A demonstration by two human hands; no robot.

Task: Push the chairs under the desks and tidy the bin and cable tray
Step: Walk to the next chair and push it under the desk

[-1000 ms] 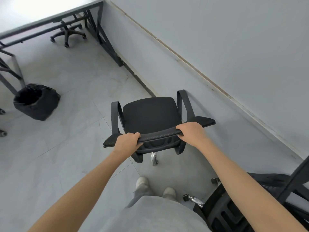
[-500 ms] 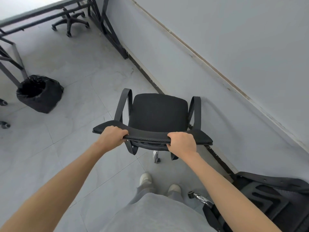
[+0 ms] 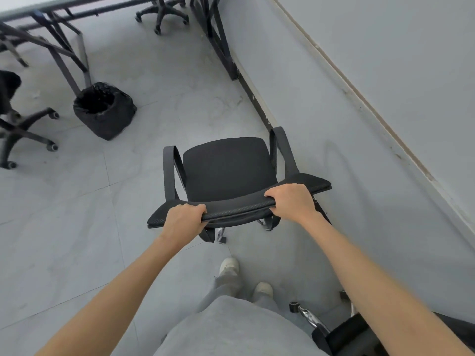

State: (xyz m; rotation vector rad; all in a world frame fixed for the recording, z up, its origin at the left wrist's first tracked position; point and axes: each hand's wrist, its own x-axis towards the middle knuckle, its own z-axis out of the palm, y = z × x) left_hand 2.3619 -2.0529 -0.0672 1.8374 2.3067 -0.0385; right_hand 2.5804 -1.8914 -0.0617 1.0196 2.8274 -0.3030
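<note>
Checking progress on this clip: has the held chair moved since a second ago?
Yes. The chair, gripped by both hands, has rolled forward along the wall and now sits nearer the bin and desk frame.

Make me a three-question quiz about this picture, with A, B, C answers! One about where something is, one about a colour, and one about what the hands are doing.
1. Where is the bin?
A. On the chair seat
B. On the floor by a desk leg
C. Against the wall

2. What colour is the seat of the held chair?
A. Black
B. Red
C. White

3. What are the left hand and right hand doing?
A. Hanging free
B. Lifting the bin
C. Gripping the chair's backrest

Answers: 1 B, it stands on the tiles beside the desk leg. 2 A, the cushion is black. 3 C, both hands wrap over the backrest's top edge.
</note>
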